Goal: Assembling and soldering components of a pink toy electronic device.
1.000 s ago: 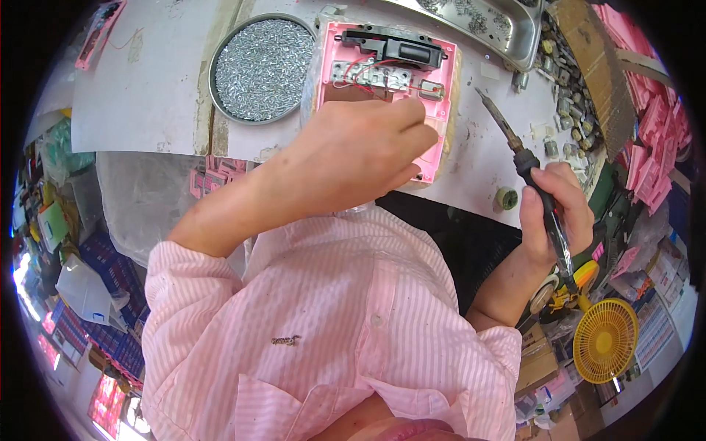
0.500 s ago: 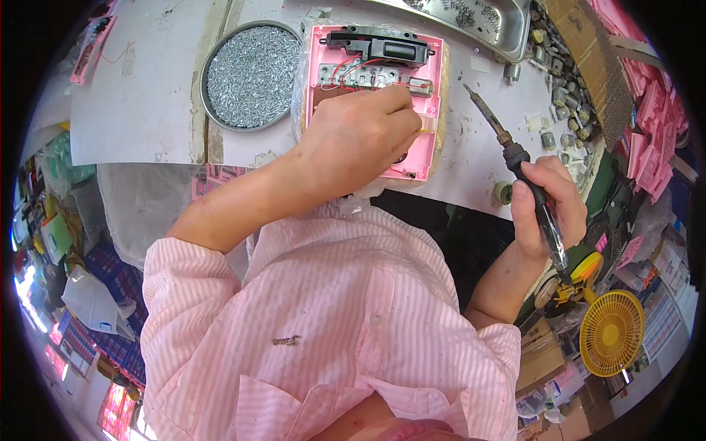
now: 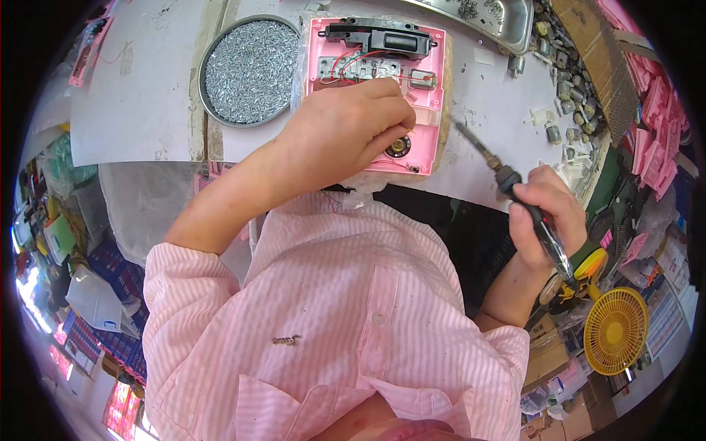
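Note:
My right hand (image 3: 548, 213) is wrapped round the black handle of a soldering iron (image 3: 531, 211), its dark metal tip pointing up and left, apart from the casing. My left hand (image 3: 351, 125) lies over an open pink plastic casing (image 3: 425, 154), thumb and fingers pinched together at a thin yellow wire (image 3: 411, 132), mostly hidden by the fingers. Inside the casing are a black plastic mechanism (image 3: 390, 42), a small silver motor (image 3: 422, 79), red wires (image 3: 346, 62) and a small round speaker (image 3: 399, 147). My left hand covers the casing's lower left part.
Left of the casing stands a round tray of small silver screws (image 3: 251, 70). A metal tray (image 3: 507, 37) with dark small parts is at the back. Several small motors (image 3: 565, 92) lie at the right beside a cardboard piece (image 3: 588, 51) and pink parts (image 3: 651, 140). A yellow fan (image 3: 616, 331) stands lower right.
My left hand has shifted slightly toward me and left, uncovering the speaker. The soldering iron has moved a little left and down, its tip now nearer the casing's right edge.

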{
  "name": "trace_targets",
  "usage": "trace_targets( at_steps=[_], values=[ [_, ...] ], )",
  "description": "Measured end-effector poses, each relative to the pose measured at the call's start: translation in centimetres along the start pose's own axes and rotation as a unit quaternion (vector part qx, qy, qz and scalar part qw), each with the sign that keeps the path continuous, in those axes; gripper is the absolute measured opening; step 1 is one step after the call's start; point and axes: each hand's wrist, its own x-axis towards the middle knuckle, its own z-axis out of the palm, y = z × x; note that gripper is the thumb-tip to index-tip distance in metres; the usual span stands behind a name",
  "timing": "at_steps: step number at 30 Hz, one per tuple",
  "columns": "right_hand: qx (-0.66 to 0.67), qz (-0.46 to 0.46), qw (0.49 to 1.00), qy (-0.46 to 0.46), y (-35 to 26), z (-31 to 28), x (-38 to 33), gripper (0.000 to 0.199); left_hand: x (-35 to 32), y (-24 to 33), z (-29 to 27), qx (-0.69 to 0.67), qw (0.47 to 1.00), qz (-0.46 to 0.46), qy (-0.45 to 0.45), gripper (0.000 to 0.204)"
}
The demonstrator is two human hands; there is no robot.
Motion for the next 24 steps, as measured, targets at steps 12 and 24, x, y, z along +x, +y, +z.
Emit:
trace_targets(
  at_steps=[12, 24],
  values=[
    [0.033, 0.057, 0.996, -0.059, 0.1, 1.7, -0.1, 0.024, 0.5, 0.6, -0.1, 0.091, 0.994, -0.021, -0.062, 0.007],
    [0.037, 0.115, 0.992, -0.047, 0.1, 1.3, -0.3, 0.02, 0.6, 0.6, -0.3, 0.098, 0.993, -0.012, -0.064, 0.006]
  ],
)
